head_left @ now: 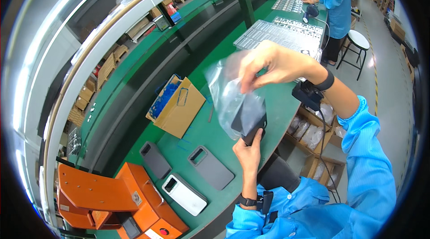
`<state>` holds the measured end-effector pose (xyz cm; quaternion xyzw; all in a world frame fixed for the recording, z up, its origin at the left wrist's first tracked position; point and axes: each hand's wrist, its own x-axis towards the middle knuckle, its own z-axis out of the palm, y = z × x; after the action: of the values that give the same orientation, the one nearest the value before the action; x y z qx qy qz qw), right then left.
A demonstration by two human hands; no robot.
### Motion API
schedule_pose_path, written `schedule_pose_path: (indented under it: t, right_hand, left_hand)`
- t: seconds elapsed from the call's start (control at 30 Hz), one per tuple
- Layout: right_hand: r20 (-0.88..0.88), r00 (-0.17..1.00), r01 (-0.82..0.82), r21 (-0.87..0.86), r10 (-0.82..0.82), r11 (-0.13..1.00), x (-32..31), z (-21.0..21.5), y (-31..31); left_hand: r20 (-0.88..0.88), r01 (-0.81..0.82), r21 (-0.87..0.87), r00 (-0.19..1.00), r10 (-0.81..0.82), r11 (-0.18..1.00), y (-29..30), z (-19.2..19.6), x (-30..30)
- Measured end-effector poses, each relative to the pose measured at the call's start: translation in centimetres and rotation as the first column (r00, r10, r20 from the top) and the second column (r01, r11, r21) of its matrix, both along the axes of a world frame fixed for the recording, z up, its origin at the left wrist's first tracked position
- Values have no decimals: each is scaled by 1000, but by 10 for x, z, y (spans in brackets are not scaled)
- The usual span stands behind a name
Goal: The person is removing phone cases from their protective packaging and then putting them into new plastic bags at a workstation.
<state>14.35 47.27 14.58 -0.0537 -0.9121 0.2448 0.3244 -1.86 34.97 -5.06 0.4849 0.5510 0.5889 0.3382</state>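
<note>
My left hand [247,154] grips the lower end of a dark phone case [254,132], thumb along its side. A clear plastic bag [226,98] hangs over the upper part of that case. Above it, my right hand [268,64] pinches the bag between thumb and fingers, and the film is partly smeared by motion. On the green table, left of my hands, lie a grey phone case [217,174], a darker grey one [155,160] and a white one [190,199], apart from each other.
An orange press [148,198] with a red button stands near left. Behind the cases is a cardboard box [181,116] with blue pieces. Clear trays [262,35] fill the far table, where a co-worker [338,10] stands beside a stool [358,40]. Cartons of bags [311,134] sit below.
</note>
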Motion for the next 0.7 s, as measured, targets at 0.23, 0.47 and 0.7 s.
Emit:
schedule_pose_path:
  t: [0.23,0.47,0.7]
  right_hand:
    - [-116,987,110,2,-109,994,5,3,-4]
    - [115,983,122,179,-144,976,8,-28,-10]
    - [174,975,115,146,-140,983,5,-46,-22]
  left_hand:
    - [-20,35,25,999,-34,999,1,-3,1]
    - [65,25,11,998,-26,1000,-1,-8,-3]
    - [27,-4,23,1000,4,1000,1,1,2]
